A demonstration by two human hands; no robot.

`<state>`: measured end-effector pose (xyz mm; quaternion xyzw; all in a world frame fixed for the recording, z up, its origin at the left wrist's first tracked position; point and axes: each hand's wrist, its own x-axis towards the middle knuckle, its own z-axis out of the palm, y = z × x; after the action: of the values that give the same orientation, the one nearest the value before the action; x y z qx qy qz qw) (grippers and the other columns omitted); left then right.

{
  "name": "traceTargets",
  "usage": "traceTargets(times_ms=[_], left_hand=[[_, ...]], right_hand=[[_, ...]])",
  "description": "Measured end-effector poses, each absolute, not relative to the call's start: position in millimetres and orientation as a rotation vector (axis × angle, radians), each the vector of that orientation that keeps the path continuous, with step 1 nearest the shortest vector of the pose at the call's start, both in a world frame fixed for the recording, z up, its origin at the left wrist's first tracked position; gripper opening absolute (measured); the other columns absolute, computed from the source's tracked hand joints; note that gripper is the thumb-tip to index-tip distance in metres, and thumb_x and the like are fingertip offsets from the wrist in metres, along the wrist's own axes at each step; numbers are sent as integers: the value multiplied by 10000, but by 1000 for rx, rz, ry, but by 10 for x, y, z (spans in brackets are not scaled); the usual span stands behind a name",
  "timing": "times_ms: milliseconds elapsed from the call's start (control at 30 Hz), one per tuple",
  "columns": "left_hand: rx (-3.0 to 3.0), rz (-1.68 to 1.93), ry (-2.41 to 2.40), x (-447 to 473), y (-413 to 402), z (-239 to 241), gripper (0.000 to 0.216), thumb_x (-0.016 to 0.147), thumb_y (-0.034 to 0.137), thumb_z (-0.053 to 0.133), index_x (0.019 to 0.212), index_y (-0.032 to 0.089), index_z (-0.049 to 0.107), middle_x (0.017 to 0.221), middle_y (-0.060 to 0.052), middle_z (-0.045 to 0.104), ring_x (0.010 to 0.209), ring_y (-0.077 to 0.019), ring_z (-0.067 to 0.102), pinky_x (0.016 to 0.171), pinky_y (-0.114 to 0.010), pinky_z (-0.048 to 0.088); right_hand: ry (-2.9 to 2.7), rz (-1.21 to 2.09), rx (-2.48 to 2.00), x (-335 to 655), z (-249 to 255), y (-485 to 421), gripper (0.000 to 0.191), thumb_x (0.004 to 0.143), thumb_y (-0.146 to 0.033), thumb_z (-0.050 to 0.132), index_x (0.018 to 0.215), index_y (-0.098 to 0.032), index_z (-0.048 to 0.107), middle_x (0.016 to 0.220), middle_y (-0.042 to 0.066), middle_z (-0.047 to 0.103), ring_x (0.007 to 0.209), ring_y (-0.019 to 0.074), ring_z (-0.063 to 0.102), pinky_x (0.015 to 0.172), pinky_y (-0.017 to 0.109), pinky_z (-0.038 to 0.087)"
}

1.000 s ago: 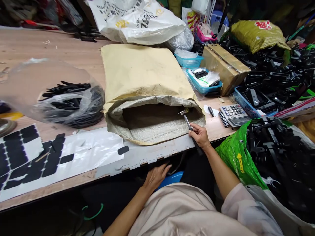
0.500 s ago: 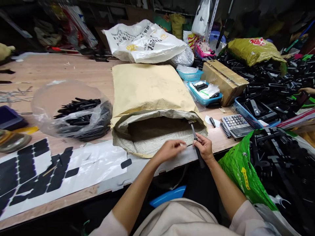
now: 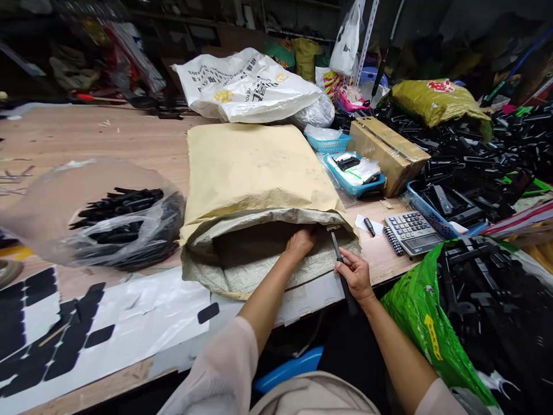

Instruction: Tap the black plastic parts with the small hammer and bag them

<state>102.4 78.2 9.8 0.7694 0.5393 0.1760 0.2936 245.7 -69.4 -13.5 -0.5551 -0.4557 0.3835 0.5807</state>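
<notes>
A large tan sack (image 3: 254,167) lies on the table with its mouth facing me, showing a grey woven lining. My left hand (image 3: 301,243) reaches into that mouth; its fingers are mostly hidden inside the sack, so what they touch does not show. At the right corner of the opening, my right hand (image 3: 355,275) is closed around a slim tool with a black handle (image 3: 347,291). Its narrow metal end points into the sack mouth, and the kind of tool is unclear.
On the left stand a clear plastic bag (image 3: 166,230) of black pieces and white sheets (image 3: 151,314) with black stickers. Right of the sack are a calculator (image 3: 412,230), a cardboard box (image 3: 384,153) and blue baskets (image 3: 360,187). A green bag (image 3: 410,311) of black tools stands at front right.
My left hand has moved from in front of the sack forward into its mouth. The right hand still holds the black-handled tool at the opening. The view has shifted slightly.
</notes>
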Motion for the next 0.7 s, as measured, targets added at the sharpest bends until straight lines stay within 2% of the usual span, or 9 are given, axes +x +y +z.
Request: traceTargets(times_ms=[167, 267, 400, 533, 700], left_hand=[[2266, 428, 1476, 331, 325, 128, 249, 854, 435, 660, 980, 252, 771, 864, -65, 699, 858, -234, 642, 684, -280, 426], [2274, 562, 1417, 76, 140, 43, 253, 870, 409, 651, 1027, 244, 760, 856, -43, 646, 845, -198, 617, 713, -273, 447], [2144, 816, 1304, -9, 87, -111, 325, 838, 374, 676, 1123, 223, 723, 889, -38, 621, 827, -175, 602, 713, -267, 472], [2048, 882, 1247, -9, 120, -159, 243, 806, 314, 678, 1013, 202, 736, 866, -29, 634, 790, -160, 594, 708, -270, 473], [2026, 900, 1223, -8, 131, -160, 199, 801, 257, 671, 967, 184, 754, 823, -25, 625, 779, -151, 587, 724, -271, 457]], right_hand=[[-1072, 891, -1294, 2450, -135, -699, 424, 806, -288, 650, 1198, -129, 691, 617, -12, 643, 569, 145, 597, 583, 281, 508], [-1100, 881, -1304, 2448, -159, -695, 433, 811, -298, 651, 1208, -128, 686, 614, -14, 627, 565, 146, 592, 574, 277, 504], [-1223, 829, -1359, 2442, -167, -702, 452, 825, -300, 637, 1238, -120, 674, 593, -34, 555, 521, 122, 518, 512, 241, 447], [-1416, 689, -1473, 2391, -51, -783, 458, 825, -280, 628, 1252, -125, 680, 625, -35, 533, 502, 102, 443, 478, 221, 396], [-1647, 566, -1524, 2232, 209, -958, 433, 830, -257, 607, 1236, -143, 702, 658, -9, 581, 544, 125, 489, 537, 238, 438]])
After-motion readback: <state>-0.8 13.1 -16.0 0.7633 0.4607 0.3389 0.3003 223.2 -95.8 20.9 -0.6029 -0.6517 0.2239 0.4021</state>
